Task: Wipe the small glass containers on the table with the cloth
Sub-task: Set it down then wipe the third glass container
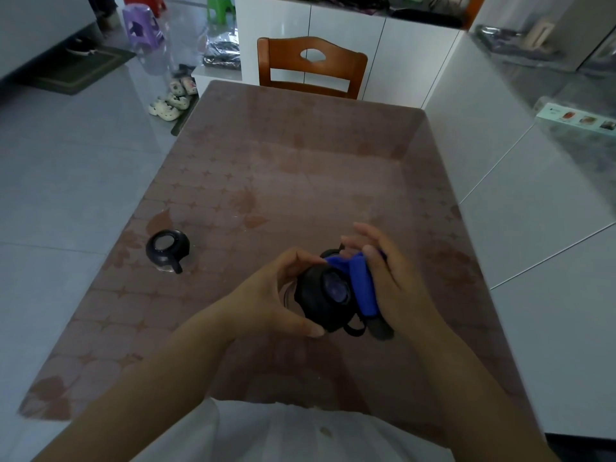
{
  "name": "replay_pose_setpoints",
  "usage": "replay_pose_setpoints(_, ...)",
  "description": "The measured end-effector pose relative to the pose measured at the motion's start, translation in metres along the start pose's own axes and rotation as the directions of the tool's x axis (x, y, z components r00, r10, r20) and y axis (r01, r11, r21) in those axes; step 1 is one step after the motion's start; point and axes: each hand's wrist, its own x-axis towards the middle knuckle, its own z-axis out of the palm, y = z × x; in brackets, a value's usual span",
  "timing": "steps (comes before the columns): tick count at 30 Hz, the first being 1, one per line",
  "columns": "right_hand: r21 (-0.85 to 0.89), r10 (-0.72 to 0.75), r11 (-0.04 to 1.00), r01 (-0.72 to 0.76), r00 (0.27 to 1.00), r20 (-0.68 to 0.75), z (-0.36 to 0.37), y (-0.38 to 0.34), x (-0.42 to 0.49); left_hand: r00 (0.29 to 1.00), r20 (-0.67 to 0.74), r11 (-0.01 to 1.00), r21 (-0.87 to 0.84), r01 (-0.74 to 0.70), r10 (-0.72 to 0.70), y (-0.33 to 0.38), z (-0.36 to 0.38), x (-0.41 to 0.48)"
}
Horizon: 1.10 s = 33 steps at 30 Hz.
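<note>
My left hand (pixel 280 295) grips a small glass container with a black lid (pixel 320 298), held tilted above the near middle of the table (pixel 300 181). My right hand (pixel 386 271) presses a blue cloth (pixel 361 281) against the container's right side, fingers partly stretched out. A dark end of the cloth hangs below the hand. A second small glass container with a black lid and handle (pixel 168 250) stands on the table to the left, apart from both hands.
A wooden chair (pixel 311 66) stands at the table's far end. White cabinets run along the right and back. Shoes (pixel 173 98) and plastic stools (pixel 143 25) lie on the floor at the far left.
</note>
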Motion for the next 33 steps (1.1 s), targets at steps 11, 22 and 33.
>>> replay_pose_setpoints(11, 0.169, 0.151, 0.977, -0.133, 0.984, -0.094, 0.003, 0.021, -0.002, 0.999, -0.026, 0.975, -0.221, -0.032, 0.027, -0.01, -0.005, -0.005)
replay_pose_setpoints(22, 0.553, 0.063, 0.832, 0.054, 0.98, -0.19, 0.035, -0.011, -0.012, 0.997, -0.072, 0.871, -0.49, -0.022, -0.015, -0.004, 0.015, 0.001)
replay_pose_setpoints(33, 0.4, 0.03, 0.912, 0.089, 0.959, -0.282, 0.035, -0.008, -0.012, 0.992, -0.111, 0.98, -0.197, 0.033, -0.055, 0.017, 0.014, -0.001)
